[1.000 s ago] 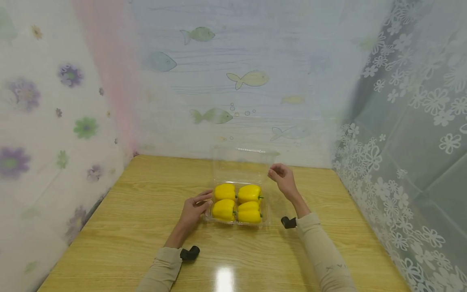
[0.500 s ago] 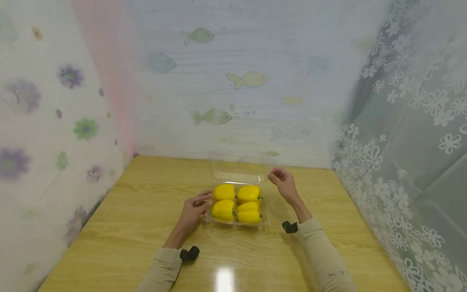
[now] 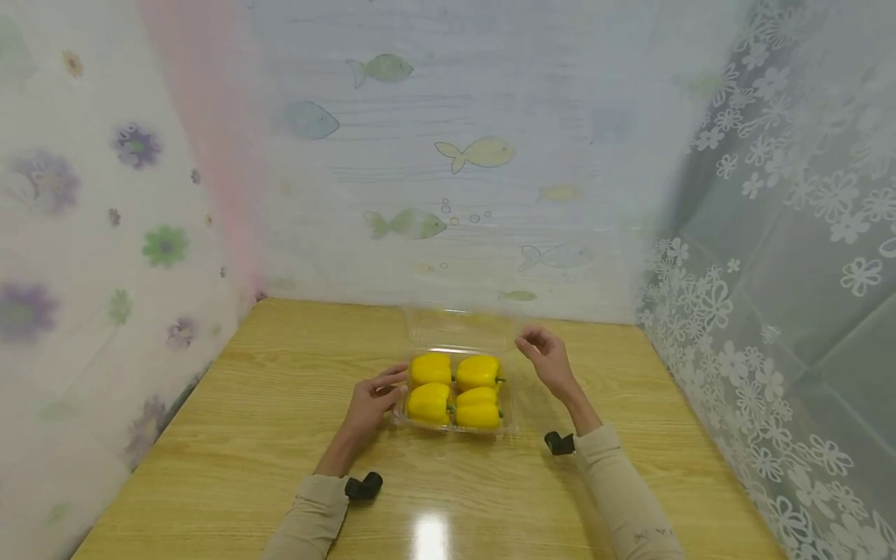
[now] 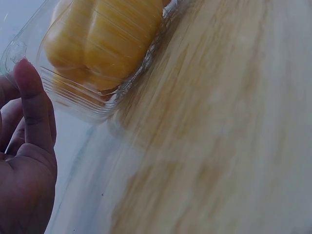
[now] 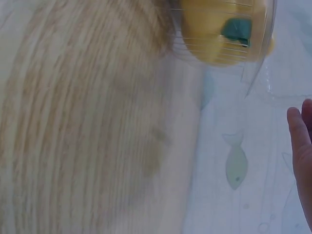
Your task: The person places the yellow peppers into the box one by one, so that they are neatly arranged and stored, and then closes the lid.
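Several yellow bell peppers [image 3: 430,403] with green stems sit in a clear plastic clamshell box [image 3: 509,424] on the table. Its lid [image 3: 458,330] is swung back, leaning away behind the peppers. At the box's left side my left hand [image 3: 367,404] pinches the rim; the left wrist view shows the thumb [image 4: 29,92] against a corner of it. My right hand [image 3: 549,362] hovers by the lid's right edge, fingers loosely bent with nothing seen between them. In the right wrist view its fingertips [image 5: 294,117] are close to the lid.
The wooden table [image 3: 294,365] runs back to a wall sheet [image 3: 392,179] printed with fish. Flowered sheets [image 3: 161,245] hang on the left and right sides. A black wrist camera [image 3: 364,487] is strapped to each sleeve.
The lid has tipped further back and lower. My right hand has come slightly down alongside it. The left hand, box and peppers have stayed in place.
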Tool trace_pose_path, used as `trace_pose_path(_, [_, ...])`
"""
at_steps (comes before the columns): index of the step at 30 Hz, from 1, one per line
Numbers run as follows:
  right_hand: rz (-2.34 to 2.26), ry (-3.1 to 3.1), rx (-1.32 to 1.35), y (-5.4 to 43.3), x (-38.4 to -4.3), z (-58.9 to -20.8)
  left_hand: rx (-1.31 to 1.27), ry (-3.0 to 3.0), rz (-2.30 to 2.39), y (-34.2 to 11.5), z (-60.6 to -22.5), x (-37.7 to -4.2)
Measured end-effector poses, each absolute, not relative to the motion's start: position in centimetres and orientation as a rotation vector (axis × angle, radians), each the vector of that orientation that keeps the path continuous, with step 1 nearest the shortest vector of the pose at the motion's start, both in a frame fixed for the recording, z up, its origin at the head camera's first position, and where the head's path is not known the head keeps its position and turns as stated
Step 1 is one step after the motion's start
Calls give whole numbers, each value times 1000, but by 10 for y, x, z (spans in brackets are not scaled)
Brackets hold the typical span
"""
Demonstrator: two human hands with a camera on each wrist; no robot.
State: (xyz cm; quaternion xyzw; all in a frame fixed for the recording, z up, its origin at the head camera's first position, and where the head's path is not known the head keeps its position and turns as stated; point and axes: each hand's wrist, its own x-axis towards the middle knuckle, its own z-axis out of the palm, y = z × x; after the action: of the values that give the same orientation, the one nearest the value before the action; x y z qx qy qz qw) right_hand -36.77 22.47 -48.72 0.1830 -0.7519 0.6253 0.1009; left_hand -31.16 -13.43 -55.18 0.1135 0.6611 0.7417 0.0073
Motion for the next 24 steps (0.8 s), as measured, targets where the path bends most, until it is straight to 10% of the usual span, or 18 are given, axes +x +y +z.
trace_pose_path(24, [2195,-2124,556,231,-347,-494,380,2072,2302,-135,-553,-312])
